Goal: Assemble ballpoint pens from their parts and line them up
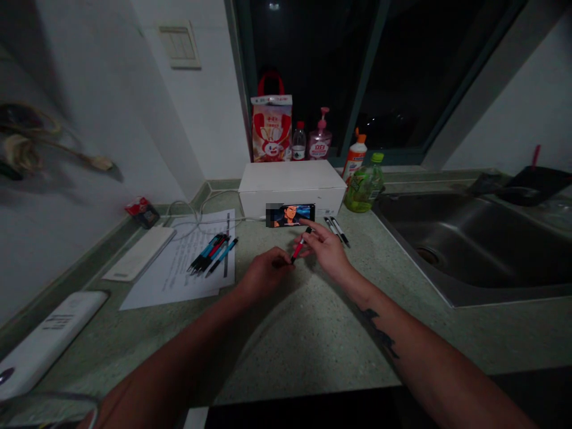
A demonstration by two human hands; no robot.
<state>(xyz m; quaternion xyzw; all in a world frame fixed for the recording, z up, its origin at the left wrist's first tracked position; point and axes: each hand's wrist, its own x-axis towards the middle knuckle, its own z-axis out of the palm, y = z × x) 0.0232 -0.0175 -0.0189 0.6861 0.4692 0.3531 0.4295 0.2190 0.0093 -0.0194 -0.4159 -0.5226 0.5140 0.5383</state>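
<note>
Both hands meet at a red and black pen [299,247] above the middle of the counter. My left hand [269,269] has its fingers closed around the pen's lower end. At the upper end, my right hand [325,249] grips the pen between thumb and fingers. Just behind them a phone [292,215] with a lit screen leans on a white box [290,179]. To the right of the phone lie a few white and black pens [337,230]. Several blue, black and red pens [212,254] rest on printed paper [165,274] at the left.
A steel sink [482,238] is at the right. Bottles, among them a green one [365,185], and a red bag [271,131] stand by the window. White boxes [138,253] and a white device [51,333] lie at the left, with a cable [196,217] running behind the paper.
</note>
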